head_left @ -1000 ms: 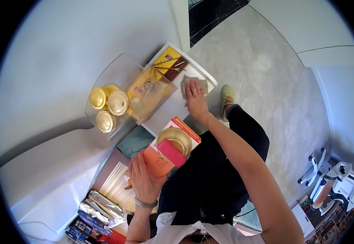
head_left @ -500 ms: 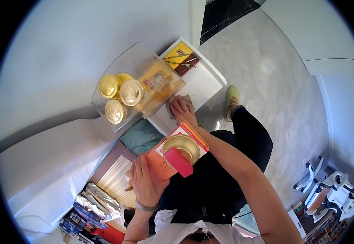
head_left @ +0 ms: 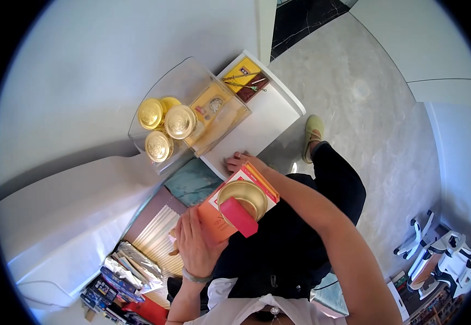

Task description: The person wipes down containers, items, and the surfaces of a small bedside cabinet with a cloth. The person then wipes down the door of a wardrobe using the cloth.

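My left hand point(head_left: 196, 244) clasps the side of a stack of orange and red boxes point(head_left: 211, 208) above my lap. A round gold tin point(head_left: 243, 190) rests on the stack, with a small dark pink box point(head_left: 238, 216) tilted inside it. Past the stack, my right hand point(head_left: 244, 161) is at the near edge of a white pulled-out drawer point(head_left: 257, 123). Its fingers are bent, and the boxes partly hide the hand. What lies beneath its fingers cannot be seen.
A clear plastic case point(head_left: 214, 116) stands beside the drawer, with gold-lidded jars point(head_left: 180, 122) on its left. A yellow box point(head_left: 242, 73) and a dark red box point(head_left: 253, 89) lie at the drawer's far end. Books point(head_left: 108, 284) stand lower left; a white chair base point(head_left: 436, 257) is right.
My right hand has drawn back across the drawer toward me and the boxes. The greyish cloth that was beneath it no longer shows. My left hand keeps its hold on the stack.
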Available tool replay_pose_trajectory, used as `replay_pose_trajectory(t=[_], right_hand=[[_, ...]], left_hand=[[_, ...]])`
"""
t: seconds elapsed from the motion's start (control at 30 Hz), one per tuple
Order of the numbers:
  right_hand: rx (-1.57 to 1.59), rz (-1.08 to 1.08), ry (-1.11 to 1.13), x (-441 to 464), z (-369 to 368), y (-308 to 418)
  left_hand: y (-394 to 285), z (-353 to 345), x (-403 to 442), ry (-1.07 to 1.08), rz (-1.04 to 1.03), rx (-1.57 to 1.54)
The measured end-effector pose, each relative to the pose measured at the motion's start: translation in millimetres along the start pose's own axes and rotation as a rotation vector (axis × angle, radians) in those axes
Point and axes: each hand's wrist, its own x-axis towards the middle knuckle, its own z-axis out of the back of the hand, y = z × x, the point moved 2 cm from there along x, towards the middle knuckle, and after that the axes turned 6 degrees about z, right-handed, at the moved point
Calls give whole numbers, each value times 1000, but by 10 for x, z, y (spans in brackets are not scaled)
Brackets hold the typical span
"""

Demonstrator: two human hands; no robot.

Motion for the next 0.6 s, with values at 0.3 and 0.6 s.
replay_pose_trajectory(t=[0.3,0.6], right_hand=[[-279,-628,-325,-1226,1193,-622],[-562,-444,-453,-467,673,-593]], left_hand=[[89,-84,16,-19,-21,-20],[-42,2,89,-21,-20,9]])
